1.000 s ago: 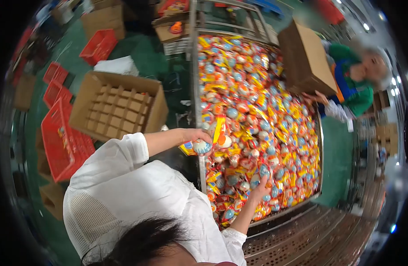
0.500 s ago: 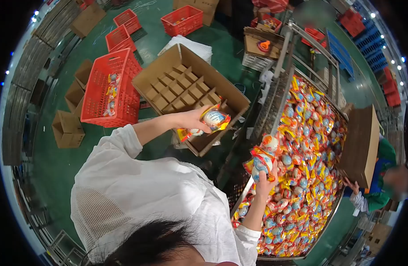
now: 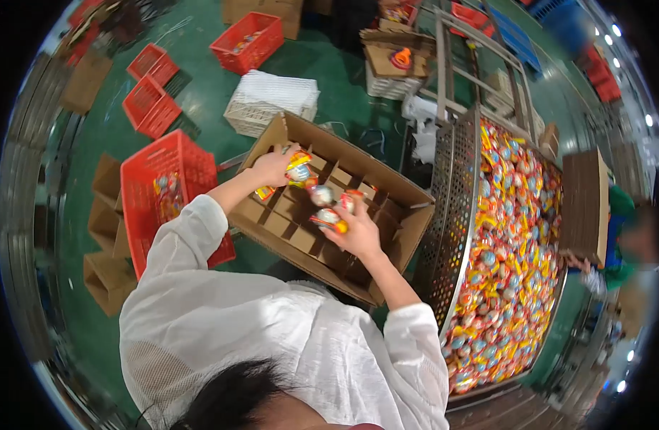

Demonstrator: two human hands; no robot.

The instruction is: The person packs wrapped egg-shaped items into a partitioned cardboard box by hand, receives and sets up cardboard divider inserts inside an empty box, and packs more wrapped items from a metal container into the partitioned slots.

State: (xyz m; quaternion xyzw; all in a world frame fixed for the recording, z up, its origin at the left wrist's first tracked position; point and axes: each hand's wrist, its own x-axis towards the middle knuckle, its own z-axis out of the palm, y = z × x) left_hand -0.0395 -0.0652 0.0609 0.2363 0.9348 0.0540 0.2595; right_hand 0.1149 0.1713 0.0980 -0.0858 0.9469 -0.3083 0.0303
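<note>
Wrapped, egg-shaped goods with red and yellow wrapper ends, which look like packed eggs, are in both hands. My left hand (image 3: 274,169) grips wrapped eggs (image 3: 298,170) over the left part of a cardboard carton (image 3: 358,163). My right hand (image 3: 359,231) has its fingers round more wrapped eggs (image 3: 326,218) above the carton's middle. Another wrapped egg (image 3: 321,194) shows between the hands; whether it is held or loose I cannot tell. Cardboard dividers (image 3: 297,239) split the carton into small cells, several of them with nothing visible inside.
To the right stands a perforated metal bin (image 3: 450,190) heaped with wrapped eggs. Beyond it a co-worker's hand (image 3: 577,264) is by another carton (image 3: 584,208). A red crate (image 3: 140,186) stands left, with cardboard boxes (image 3: 104,279) beside it. A white crate (image 3: 261,115) lies behind the carton.
My right hand has moved left from the bin to over the carton, carrying wrapped eggs. My left hand is now lower over the carton's left part. The view has shifted.
</note>
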